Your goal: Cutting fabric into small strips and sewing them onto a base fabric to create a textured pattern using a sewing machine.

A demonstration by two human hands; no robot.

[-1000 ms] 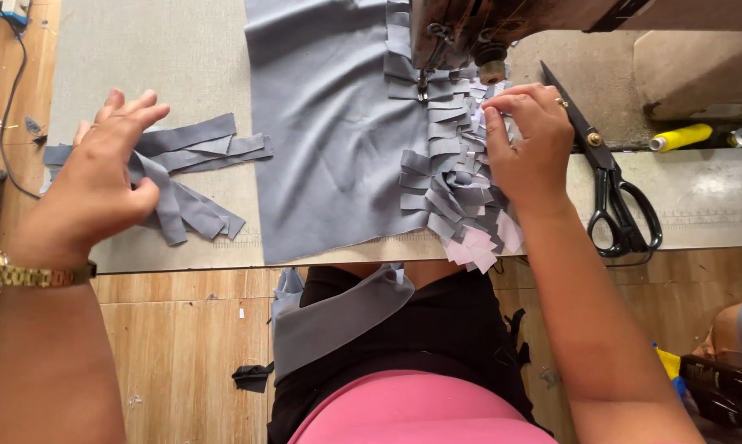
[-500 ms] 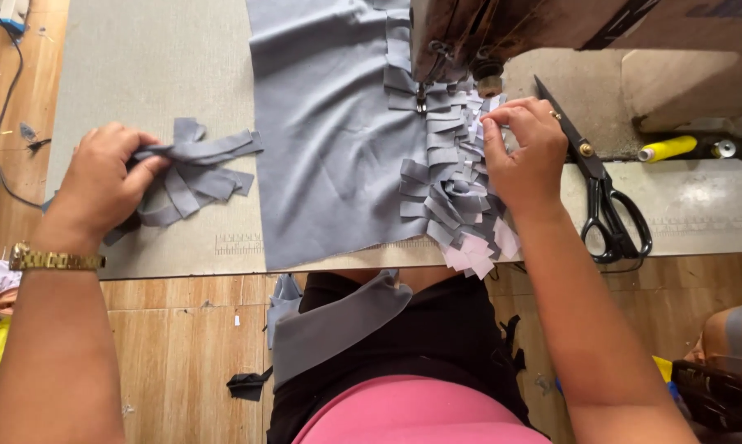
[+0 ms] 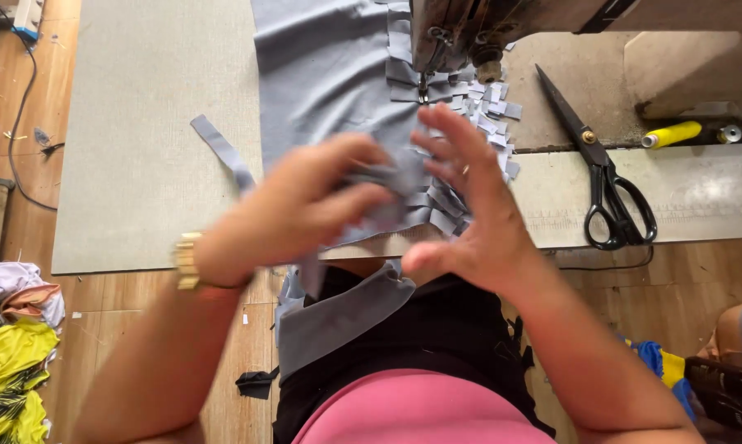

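A large grey cloth (image 3: 330,74) lies on the sewing table under the sewing machine (image 3: 461,29), with several short grey strips (image 3: 436,205) stitched along its right edge. My left hand (image 3: 297,210) is closed on a bunch of loose grey strips (image 3: 379,177) and holds them over the cloth's near edge. My right hand (image 3: 469,205) hovers beside it with fingers spread, touching the fringe of strips. One long grey strip (image 3: 223,152) lies alone on the table to the left.
Black scissors (image 3: 605,177) lie right of the machine, with a yellow thread spool (image 3: 671,134) beyond them. Small grey offcuts (image 3: 490,107) sit by the needle. Yellow and white cloth (image 3: 9,362) is piled on the floor at left.
My left hand gathered the loose strips at the left and carried them right to the cloth's near edge. My right hand left the fringe and opened. One strip stayed behind.
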